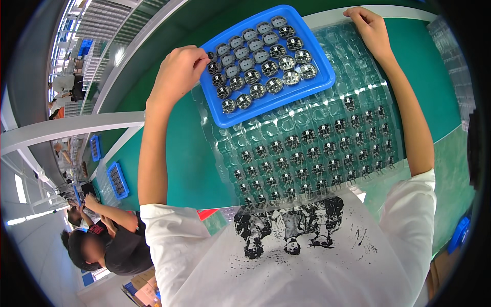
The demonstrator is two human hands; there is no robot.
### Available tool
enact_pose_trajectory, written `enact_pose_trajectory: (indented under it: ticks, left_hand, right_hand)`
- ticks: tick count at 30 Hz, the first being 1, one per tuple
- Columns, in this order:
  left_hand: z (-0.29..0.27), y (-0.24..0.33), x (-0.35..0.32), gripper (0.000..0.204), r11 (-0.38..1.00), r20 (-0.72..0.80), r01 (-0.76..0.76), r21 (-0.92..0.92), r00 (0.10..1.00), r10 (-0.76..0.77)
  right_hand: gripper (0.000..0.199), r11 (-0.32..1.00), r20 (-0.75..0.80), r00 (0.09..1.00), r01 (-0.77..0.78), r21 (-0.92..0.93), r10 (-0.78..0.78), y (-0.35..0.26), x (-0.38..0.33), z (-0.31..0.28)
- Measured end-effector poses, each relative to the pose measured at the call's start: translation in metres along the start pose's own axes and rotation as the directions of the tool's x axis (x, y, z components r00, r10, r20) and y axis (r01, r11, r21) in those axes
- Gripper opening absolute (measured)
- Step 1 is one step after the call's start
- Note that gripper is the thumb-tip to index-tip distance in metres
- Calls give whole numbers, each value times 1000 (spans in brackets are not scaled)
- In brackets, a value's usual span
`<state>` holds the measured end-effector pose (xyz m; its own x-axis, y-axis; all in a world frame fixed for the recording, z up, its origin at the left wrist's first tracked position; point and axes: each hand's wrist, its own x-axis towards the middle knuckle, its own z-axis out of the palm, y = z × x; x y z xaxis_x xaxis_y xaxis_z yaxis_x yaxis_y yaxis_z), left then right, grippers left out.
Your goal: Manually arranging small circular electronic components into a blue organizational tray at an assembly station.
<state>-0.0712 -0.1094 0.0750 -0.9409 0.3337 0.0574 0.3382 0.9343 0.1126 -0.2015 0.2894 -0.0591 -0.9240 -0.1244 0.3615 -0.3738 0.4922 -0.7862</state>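
Note:
My left hand is closed in a pinch at the left rim of a blue tray. A small dark round part shows right at its fingertips; whether they grip it, I cannot tell. Rows of round parts fill the tray: some show grey faces, others dark, shiny circuit faces. Beneath the tray lies a clear plastic blister sheet, its nearer pockets holding many small dark electronic pieces. My right hand is closed near the sheet's far right corner, and what its fingertips hold is not visible.
The green tabletop has a white far edge. White frame bars cross at left. Further blue trays stand beyond them, where a co-worker in black sits. Stacked clear sheets are at far right.

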Motion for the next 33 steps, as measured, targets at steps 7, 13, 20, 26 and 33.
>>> enact_pose_trajectory:
  ticks: [7,13,20,26,33]
  left_hand:
    - [0,0,-1,9,1000,-14,-7,-10,1000,7]
    - [-3,3,-1,9,1000,-28,27,-8,999,-27]
    - [-1,0,-2,9,1000,-27,-5,-3,1000,5]
    - [-3,3,2,7,999,-9,-34,34,999,34]
    - [-4,5,4,7,995,22,-38,95,999,36]
  right_hand:
    - [22,997,-98,995,30,65,-24,-14,-4,3]
    - [22,997,-92,996,23,69,-17,-13,-4,3]
    - [23,996,-87,996,-4,86,12,-18,-4,3]
    - [23,998,-87,996,12,60,-6,-14,-4,2]
    - [23,997,-97,995,24,79,-17,-13,-5,2]
